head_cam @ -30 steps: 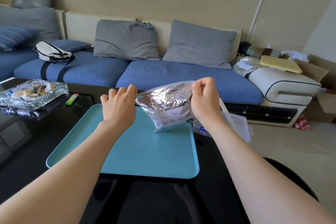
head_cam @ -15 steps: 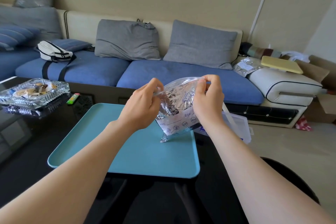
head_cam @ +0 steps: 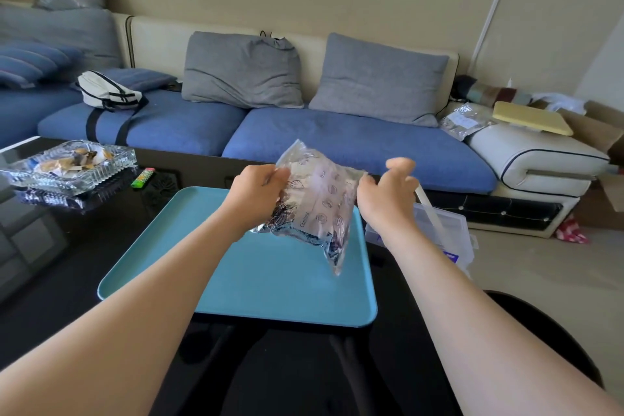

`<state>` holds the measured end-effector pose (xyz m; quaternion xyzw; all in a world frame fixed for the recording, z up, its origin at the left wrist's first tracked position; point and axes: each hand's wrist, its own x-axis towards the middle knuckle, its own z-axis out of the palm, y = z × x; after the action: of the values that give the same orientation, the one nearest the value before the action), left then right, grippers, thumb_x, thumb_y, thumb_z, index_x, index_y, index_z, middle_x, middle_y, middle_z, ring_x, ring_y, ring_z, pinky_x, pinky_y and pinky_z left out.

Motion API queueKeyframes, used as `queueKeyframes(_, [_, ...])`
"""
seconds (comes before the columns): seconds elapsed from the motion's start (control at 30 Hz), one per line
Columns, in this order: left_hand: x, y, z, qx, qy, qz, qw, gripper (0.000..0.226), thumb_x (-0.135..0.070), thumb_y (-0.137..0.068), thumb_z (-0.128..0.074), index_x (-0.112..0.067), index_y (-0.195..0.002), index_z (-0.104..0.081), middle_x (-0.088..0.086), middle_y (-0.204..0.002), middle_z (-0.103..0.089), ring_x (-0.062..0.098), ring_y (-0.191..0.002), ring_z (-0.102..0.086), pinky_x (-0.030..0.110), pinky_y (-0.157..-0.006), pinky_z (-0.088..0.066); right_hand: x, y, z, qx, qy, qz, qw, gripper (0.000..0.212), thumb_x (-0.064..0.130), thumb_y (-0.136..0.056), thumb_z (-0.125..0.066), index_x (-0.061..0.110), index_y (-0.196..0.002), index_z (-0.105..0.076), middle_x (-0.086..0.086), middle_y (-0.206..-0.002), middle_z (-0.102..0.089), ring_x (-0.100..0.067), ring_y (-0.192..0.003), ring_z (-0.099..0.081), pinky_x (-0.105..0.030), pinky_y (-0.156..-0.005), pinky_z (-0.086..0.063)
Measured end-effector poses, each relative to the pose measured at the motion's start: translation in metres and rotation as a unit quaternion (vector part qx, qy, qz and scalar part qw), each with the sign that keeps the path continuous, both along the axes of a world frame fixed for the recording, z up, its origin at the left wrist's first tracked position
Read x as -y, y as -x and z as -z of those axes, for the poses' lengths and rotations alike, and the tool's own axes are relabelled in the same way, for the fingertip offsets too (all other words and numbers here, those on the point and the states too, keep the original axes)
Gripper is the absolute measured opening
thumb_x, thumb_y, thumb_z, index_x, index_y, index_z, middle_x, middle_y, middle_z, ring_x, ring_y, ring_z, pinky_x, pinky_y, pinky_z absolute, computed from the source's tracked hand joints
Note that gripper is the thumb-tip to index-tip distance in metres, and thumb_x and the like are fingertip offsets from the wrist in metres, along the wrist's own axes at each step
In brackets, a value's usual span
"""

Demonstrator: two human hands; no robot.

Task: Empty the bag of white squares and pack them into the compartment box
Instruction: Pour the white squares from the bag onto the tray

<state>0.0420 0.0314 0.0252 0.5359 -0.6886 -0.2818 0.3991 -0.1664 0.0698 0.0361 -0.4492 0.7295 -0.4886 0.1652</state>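
Head view: half a second ago both hands pinched the top edge of the bag (head_cam: 317, 203) close together. Now they have drawn apart and the bag has tipped, with its top edge slanting up to the left and one bottom corner pointing down over the tray (head_cam: 270, 280).

The left hand (head_cam: 256, 192) grips the bag's left side, fingers curled round the foil. The right hand (head_cam: 388, 194) sits at the bag's right edge with its thumb lifted and fingers curled. Its fingertips meet the edge, but I cannot tell whether they pinch it.

The bag hangs in the air above the far half of the tray. The word "Content" can be read on its pale front, beside rows of small round printed symbols; the other print is too blurred to read.

The bag is crinkled silver foil with a clear, glossy front. The tray is smooth turquoise plastic, rectangular with rounded corners, on a glossy black table (head_cam: 67, 263).

The clear plastic compartment box (head_cam: 449, 230) stands just right of the tray, partly behind the right wrist, and bears a small blue label.

A ribbed glass dish (head_cam: 67, 172) sits at the far left.
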Motion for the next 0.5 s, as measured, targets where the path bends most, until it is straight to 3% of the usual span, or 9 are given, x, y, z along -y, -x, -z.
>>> queueKeyframes(0.07, [0.006,-0.008,0.008,-0.04,-0.051,0.005,0.998,0.045,-0.04,-0.108,-0.05,-0.015,-0.071,-0.041,0.0,-0.067,-0.04,0.018,-0.065,-0.036,0.033,-0.063,-0.029,0.001,0.005,0.011,0.014,-0.105,-0.066,0.992,0.037,0.036,-0.098,-0.048,0.012,-0.126,-0.048,-0.009,-0.126,-0.058,-0.03,-0.105,-0.058,-0.044,-0.096,-0.051])
queueKeyframes(0.13, [0.011,-0.012,0.015,-0.086,-0.112,0.013,0.99,0.039,-0.041,-0.109,-0.049,-0.013,-0.082,-0.051,0.008,-0.076,-0.048,0.02,-0.07,-0.045,0.036,-0.067,-0.038,0.002,0.006,0.019,0.064,-0.18,-0.146,0.971,0.053,0.054,-0.095,-0.046,0.006,-0.107,-0.064,-0.018,-0.107,-0.077,-0.031,-0.09,-0.072,-0.05,-0.088,-0.062])
queueKeyframes(0.23, [0.01,-0.014,0.015,-0.158,-0.227,0.047,0.96,0.031,-0.034,-0.113,-0.041,-0.011,-0.099,-0.057,0.01,-0.081,-0.061,0.023,-0.067,-0.059,0.032,-0.065,-0.051,-0.002,-0.003,0.016,0.176,-0.237,-0.234,0.926,0.056,0.066,-0.101,-0.051,0.015,-0.114,-0.069,-0.015,-0.109,-0.079,-0.03,-0.094,-0.077,-0.042,-0.073,-0.065])
queueKeyframes(0.3, [0.007,-0.015,0.01,-0.179,-0.281,0.069,0.94,0.03,-0.028,-0.113,-0.038,-0.011,-0.104,-0.06,0.009,-0.084,-0.068,0.022,-0.069,-0.065,0.033,-0.067,-0.056,0.0,-0.008,0.017,0.19,-0.224,-0.247,0.924,0.047,0.062,-0.097,-0.063,0.022,-0.122,-0.059,-0.01,-0.12,-0.074,-0.032,-0.102,-0.075,-0.044,-0.074,-0.067])
queueKeyframes(0.37, [0.006,-0.02,0.008,-0.157,-0.302,0.061,0.938,0.029,-0.024,-0.108,-0.04,-0.011,-0.101,-0.065,0.009,-0.085,-0.071,0.025,-0.074,-0.065,0.036,-0.071,-0.057,0.002,-0.012,0.019,0.188,-0.18,-0.221,0.94,0.054,0.054,-0.09,-0.078,0.026,-0.127,-0.05,-0.006,-0.124,-0.069,-0.03,-0.106,-0.074,-0.048,-0.074,-0.067])
queueKeyframes(0.43, [0.009,-0.029,0.008,-0.098,-0.299,0.016,0.949,0.028,-0.024,-0.1,-0.04,-0.013,-0.093,-0.065,0.007,-0.088,-0.069,0.026,-0.08,-0.062,0.039,-0.078,-0.056,0.008,-0.013,0.019,0.146,-0.127,-0.197,0.961,0.057,0.052,-0.083,-0.084,0.034,-0.128,-0.053,0.003,-0.123,-0.068,-0.022,-0.105,-0.073,-0.047,-0.076,-0.067])
queueKeyframes(0.5, [0.012,-0.037,0.01,-0.043,-0.295,-0.024,0.954,0.026,-0.021,-0.097,-0.042,-0.013,-0.1,-0.067,0.008,-0.1,-0.066,0.028,-0.089,-0.063,0.044,-0.085,-0.055,0.008,-0.012,0.014,0.09,-0.065,-0.181,0.977,0.055,0.053,-0.08,-0.085,0.041,-0.127,-0.059,0.014,-0.122,-0.068,-0.014,-0.107,-0.07,-0.045,-0.091,-0.063])
